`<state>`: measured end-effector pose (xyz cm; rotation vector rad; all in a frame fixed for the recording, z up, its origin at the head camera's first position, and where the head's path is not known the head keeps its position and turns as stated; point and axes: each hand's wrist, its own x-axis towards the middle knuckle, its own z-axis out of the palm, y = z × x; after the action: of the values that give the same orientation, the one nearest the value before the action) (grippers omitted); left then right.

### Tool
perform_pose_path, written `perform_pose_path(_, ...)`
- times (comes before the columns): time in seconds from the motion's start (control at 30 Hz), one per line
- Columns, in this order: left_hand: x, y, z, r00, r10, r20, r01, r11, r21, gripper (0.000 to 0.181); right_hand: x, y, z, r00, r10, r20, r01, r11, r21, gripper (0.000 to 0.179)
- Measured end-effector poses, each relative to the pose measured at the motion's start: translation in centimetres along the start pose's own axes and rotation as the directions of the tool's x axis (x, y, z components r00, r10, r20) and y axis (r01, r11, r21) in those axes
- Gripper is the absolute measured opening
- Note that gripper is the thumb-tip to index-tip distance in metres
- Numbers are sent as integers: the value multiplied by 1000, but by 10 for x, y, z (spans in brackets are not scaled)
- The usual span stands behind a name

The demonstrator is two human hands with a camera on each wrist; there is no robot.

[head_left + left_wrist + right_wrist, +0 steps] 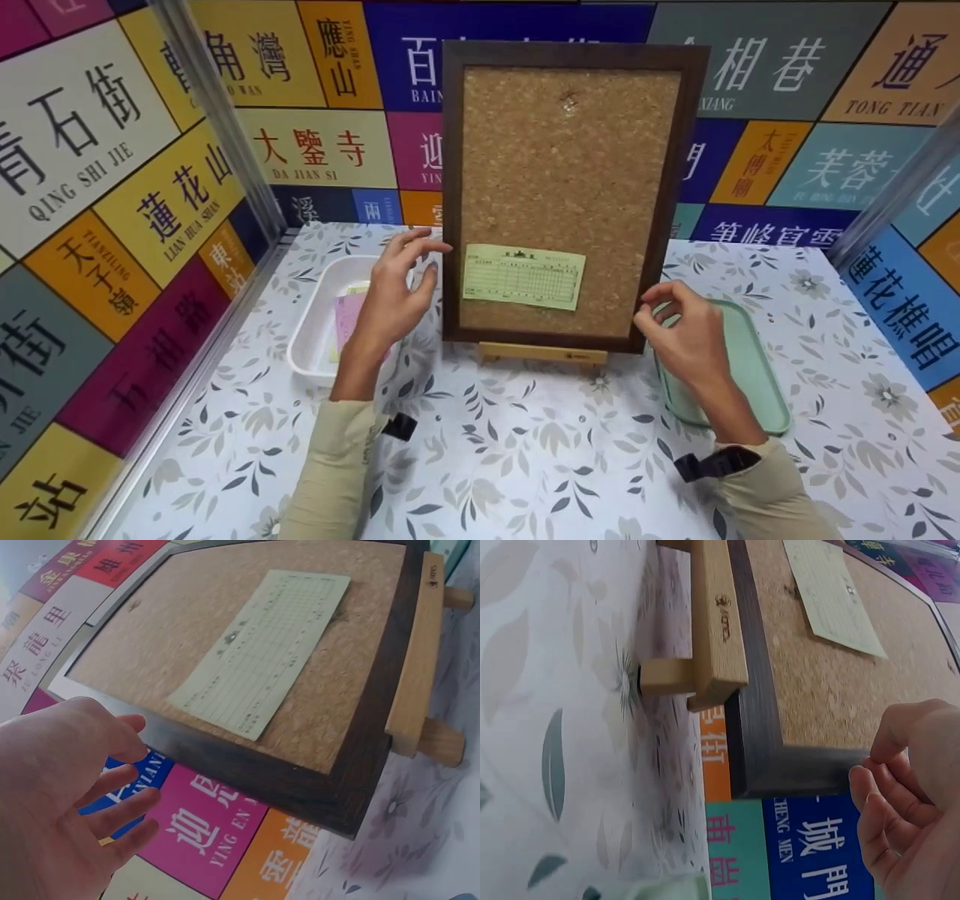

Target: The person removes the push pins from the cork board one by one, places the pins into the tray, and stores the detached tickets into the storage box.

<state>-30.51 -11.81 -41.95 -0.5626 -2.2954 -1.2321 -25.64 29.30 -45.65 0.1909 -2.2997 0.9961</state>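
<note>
A brown-framed cork board (pixel 570 187) leans upright on a small wooden stand (pixel 543 353). Low on the cork, toward the left, sits a pale green printed slip (pixel 523 277), slightly tilted. My left hand (pixel 397 289) is beside the board's left edge, its fingers loosely bent and spread, nothing in them; the left wrist view shows the palm and apart fingers (pixel 124 799). At the lower right edge, my right hand (pixel 686 334) has curled fingers, with thumb and index tips together over the frame. I cannot tell whether those tips pinch anything.
Behind my left hand stands a white tray (pixel 307 341) with pink and yellow slips (pixel 346 315). A green tray (pixel 757 375) lies partly under my right hand. Floral cloth (pixel 510 450) covers the table, and sign-patterned walls (pixel 315 146) enclose its back and sides.
</note>
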Motion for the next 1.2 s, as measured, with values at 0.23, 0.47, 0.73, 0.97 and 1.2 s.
perform_pose_path(0.23,-1,4,12,1000,-1,17,1,1000,2,35,-2,-16,9,999,-29,27,28,999,40,11)
perform_pose_path(0.47,-3,2,18,999,-2,41,3,1000,-22,37,-2,-28,20,997,-40,64,34,994,102,11)
perform_pose_path(0.73,-3,4,20,997,-33,66,34,999,-26,34,4,-42,34,989,-135,53,127,982,142,14)
perform_pose_path(0.97,-5,4,25,992,-78,103,79,997,-8,30,11,-54,44,984,-167,63,156,976,152,17)
perform_pose_path(1.2,-6,3,29,992,-74,100,75,997,-6,24,17,-63,56,976,-184,118,165,974,155,15)
